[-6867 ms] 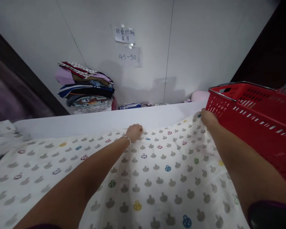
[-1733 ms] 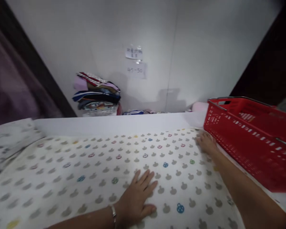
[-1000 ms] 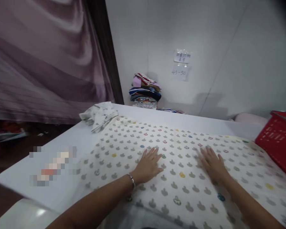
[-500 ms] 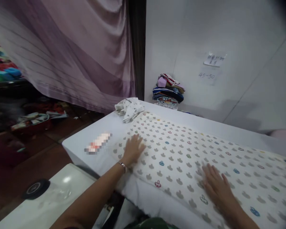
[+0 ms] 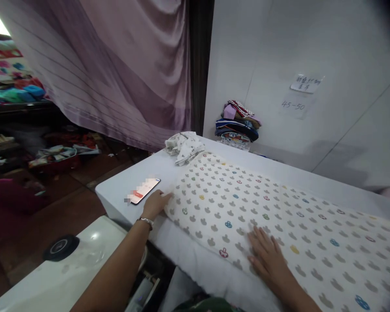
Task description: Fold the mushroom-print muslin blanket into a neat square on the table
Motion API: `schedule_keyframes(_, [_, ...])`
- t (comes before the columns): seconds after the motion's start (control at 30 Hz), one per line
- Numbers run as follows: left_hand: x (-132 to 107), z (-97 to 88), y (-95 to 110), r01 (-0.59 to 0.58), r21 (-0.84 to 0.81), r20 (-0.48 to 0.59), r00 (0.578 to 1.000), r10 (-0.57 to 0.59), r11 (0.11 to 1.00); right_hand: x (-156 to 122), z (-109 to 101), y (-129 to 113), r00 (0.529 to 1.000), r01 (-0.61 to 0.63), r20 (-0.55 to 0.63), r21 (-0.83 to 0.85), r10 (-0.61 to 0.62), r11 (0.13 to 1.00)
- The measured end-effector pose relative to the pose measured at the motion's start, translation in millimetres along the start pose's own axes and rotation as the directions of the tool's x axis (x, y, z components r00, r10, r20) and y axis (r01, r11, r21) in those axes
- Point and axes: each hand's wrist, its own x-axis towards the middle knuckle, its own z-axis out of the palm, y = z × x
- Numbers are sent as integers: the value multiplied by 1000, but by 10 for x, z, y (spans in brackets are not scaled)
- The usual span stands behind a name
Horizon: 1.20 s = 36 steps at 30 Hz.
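Note:
A white cloth (image 5: pixel 273 208) printed with grey bunny heads and a few coloured shapes lies spread over a white table (image 5: pixel 117 182). At its left edge, my left hand (image 5: pixel 154 204) closes its fingers on the cloth's border; the fingertips are partly hidden. My right hand (image 5: pixel 269 255) rests flat on the print nearer to me, fingers stretched out, holding nothing. Just left of my left hand lies a phone (image 5: pixel 146 190) with a lit, partly blurred screen. Beyond the cloth's far left corner sits a crumpled white printed cloth (image 5: pixel 185 147).
Against the wall stands a stack of folded fabrics (image 5: pixel 237 123). A white machine top with a black knob (image 5: pixel 61 247) is at my lower left. A mauve curtain (image 5: pixel 143 78) hangs behind the table's left end. Handwritten notes (image 5: pixel 305 84) are on the wall.
My left hand has moved left from lying on the print to the cloth's left edge and closed there. My right hand has slid left across the cloth. The view has shifted slightly left.

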Motion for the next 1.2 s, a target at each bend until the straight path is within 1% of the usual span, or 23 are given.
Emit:
schedule_keyframes(0.1, [62, -1, -4, 11, -123, -2, 1000, -12, 992, 270, -47, -378, 990, 86, 101, 89, -95, 992])
schedule_keyframes(0.17, [73, -16, -28, 11, -186, -30, 999, -17, 982, 443, -59, -596, 978, 143, 133, 139, -162, 980])
schedule_keyframes(0.23, [70, -41, -77, -11, -158, -124, 992, -8, 987, 586, -43, -777, 960, 206, 157, 171, -233, 963])
schedule_keyframes(0.3, [67, -63, -145, -39, -52, -222, 975, 27, 998, 679, 3, -912, 939, 263, 176, 178, -294, 948])
schedule_keyframes(0.33, [67, -69, -180, -51, 2, -241, 969, 50, 999, 705, 31, -959, 931, 285, 183, 174, -315, 943])
schedule_keyframes(0.37, [67, -71, -214, -59, 46, -238, 969, 68, 997, 720, 58, -991, 926, 300, 185, 166, -329, 939])
schedule_keyframes(0.5, [55, -76, -296, -67, 114, -180, 980, 87, 991, 724, 92, -1013, 922, 312, 188, 152, -337, 938])
schedule_keyframes(0.6, [24, -117, -271, -75, 198, -151, 983, 106, 977, 758, 19, -1008, 920, 304, 199, 184, -338, 935])
schedule_keyframes(0.67, [9, -144, -183, -111, 299, -143, 977, 159, 948, 804, -35, -1025, 923, 295, 191, 207, -334, 933])
schedule_keyframes(0.73, [16, -129, -18, -192, 378, -154, 952, 266, 906, 848, -68, -1051, 924, 296, 182, 222, -337, 929])
schedule_keyframes(0.8, [56, -43, 227, -327, 397, -150, 899, 412, 858, 877, -83, -1074, 915, 311, 187, 240, -358, 920])
schedule_keyframes(0.83, [90, 29, 373, -410, 390, -132, 861, 491, 824, 887, -91, -1077, 907, 320, 196, 259, -374, 911])
schedule_keyframes(0.9, [187, 219, 690, -571, 365, -81, 767, 636, 735, 914, -125, -1050, 894, 318, 215, 314, -393, 894])
schedule_keyframes(0.97, [318, 438, 1011, -678, 350, -25, 684, 729, 647, 978, -192, -954, 905, 277, 216, 356, -368, 892])
schedule_keyframes(1.03, [476, 646, 1314, -737, 340, 32, 630, 776, 584, 1101, -282, -760, 942, 193, 198, 340, -271, 921])
schedule_keyframes(1.1, [652, 817, 1594, -770, 346, 78, 593, 802, 536, 1281, -380, -462, 977, 64, 179, 272, -116, 960])
schedule_keyframes(1.13, [743, 887, 1725, -778, 355, 91, 580, 809, 518, 1384, -427, -281, 984, -10, 173, 233, -31, 972])
schedule_keyframes(1.2, [933, 999, 1963, -783, 378, 99, 565, 819, 495, 1595, -507, 118, 980, -144, 164, 164, 117, 976])
